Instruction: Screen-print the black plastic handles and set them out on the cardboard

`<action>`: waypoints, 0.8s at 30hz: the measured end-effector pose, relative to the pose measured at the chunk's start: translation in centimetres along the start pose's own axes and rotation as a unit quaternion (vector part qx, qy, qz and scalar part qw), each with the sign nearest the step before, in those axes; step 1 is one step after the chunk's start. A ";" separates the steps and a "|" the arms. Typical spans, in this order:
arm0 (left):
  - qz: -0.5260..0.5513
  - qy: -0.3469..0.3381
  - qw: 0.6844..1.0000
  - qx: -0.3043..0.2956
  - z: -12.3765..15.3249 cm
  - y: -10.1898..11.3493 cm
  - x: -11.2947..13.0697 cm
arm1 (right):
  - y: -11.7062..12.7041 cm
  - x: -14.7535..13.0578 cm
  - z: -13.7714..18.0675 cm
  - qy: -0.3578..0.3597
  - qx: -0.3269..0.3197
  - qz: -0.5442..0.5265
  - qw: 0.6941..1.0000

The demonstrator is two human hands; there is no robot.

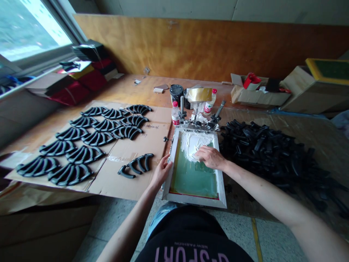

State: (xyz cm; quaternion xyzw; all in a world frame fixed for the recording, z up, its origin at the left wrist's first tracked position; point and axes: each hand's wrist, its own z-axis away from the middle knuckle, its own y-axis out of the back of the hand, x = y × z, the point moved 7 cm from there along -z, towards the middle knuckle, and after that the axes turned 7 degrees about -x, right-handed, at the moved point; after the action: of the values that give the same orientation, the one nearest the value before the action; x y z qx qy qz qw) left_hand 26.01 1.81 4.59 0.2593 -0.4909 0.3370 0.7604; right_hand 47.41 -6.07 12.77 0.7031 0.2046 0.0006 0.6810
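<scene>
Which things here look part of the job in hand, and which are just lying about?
Likely in the job:
frame, left hand at its edge
white paste, right hand at it
piled black parts
cardboard sheet holding curved parts

Probably just lying about:
open cardboard box, back right
red stack by the window

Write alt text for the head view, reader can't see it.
A person's right hand is at white paste on a rectangular green screen in a silver metal frame; their left hand is at the frame's left edge. Curved black parts lie in fanned clusters on brown cardboard to the left, with a loose heap of black pieces to the right.
</scene>
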 end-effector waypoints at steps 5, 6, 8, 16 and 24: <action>0.015 0.008 1.000 -0.010 1.4 0.2 2.6 | 4.1 4.7 -3.7 -0.150 0.046 0.006 0.988; 0.018 -0.002 1.000 -0.010 1.7 0.4 3.6 | 5.1 5.9 -4.2 -0.179 0.060 0.014 0.982; 0.025 -0.027 0.999 -0.006 2.3 0.7 6.0 | 6.9 8.6 -4.0 -0.228 0.100 0.028 0.968; 0.149 -0.201 0.968 0.001 -0.2 -0.2 16.8 | 3.4 13.3 5.5 -0.308 0.152 -0.044 0.938; 0.196 0.002 0.979 -0.045 -0.6 -5.2 7.9 | -2.9 3.4 2.4 -0.226 0.061 -0.019 0.972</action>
State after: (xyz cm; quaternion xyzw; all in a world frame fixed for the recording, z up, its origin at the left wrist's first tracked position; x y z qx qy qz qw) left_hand 32.66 0.95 11.34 0.1224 -0.5452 0.4578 0.6915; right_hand 50.40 -7.45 8.85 0.7212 0.0581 -0.1838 0.6654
